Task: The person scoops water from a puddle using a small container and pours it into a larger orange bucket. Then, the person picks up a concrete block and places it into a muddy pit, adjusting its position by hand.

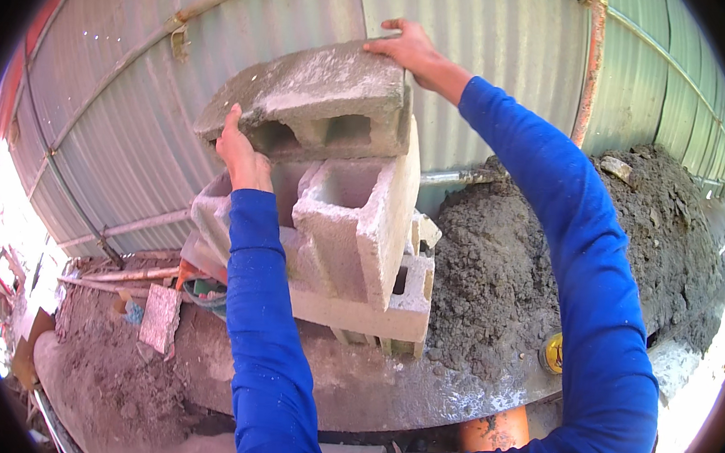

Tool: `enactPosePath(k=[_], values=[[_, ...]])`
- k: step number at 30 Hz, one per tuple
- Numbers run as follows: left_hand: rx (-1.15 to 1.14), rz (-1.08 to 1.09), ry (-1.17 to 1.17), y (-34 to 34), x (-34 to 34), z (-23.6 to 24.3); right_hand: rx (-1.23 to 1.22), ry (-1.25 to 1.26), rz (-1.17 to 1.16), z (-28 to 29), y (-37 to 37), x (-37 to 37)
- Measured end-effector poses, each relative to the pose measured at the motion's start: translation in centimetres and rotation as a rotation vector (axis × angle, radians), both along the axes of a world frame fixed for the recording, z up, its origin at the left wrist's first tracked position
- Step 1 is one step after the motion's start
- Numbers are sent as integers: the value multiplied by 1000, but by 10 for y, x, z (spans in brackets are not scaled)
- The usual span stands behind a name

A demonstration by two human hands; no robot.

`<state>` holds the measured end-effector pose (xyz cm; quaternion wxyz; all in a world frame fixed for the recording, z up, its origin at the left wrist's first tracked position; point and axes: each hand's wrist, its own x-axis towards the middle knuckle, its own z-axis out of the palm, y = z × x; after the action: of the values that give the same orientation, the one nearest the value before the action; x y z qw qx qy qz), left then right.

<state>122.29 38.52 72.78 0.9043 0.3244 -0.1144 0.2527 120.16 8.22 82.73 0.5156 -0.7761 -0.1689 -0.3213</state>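
Corrugated metal sheeting [514, 53] backs a rough, two-holed concrete block [321, 95].

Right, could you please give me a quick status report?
Left hand gripping top block at lower left, right hand at upper right. Stack below, contact unclear. Metal sheeting behind, dirt heap to the right.

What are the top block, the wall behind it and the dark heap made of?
Top block: likely concrete, rough, from its grainy grey surface. Wall: probably metal sheeting, faintly shiny, from its corrugations. Heap: perhaps damp soil or mortar, crumbly, from its dark clumps.
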Motion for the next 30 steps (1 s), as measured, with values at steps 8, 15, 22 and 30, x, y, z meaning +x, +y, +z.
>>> enactPosePath(k=[8,15,22,30], values=[[-32,-66,-14,16,-58,-11,-211,-183,-52,11,24,-65],[-62,-422,62,23,-141,-34,35,-382,151,5,39,-74],[-227,-555,13,9,-148,-24,-388,-575,-191,4,55,-120],[-86,-793,100,34,-131,-34,-565,-664,-194,0,64,-157]])
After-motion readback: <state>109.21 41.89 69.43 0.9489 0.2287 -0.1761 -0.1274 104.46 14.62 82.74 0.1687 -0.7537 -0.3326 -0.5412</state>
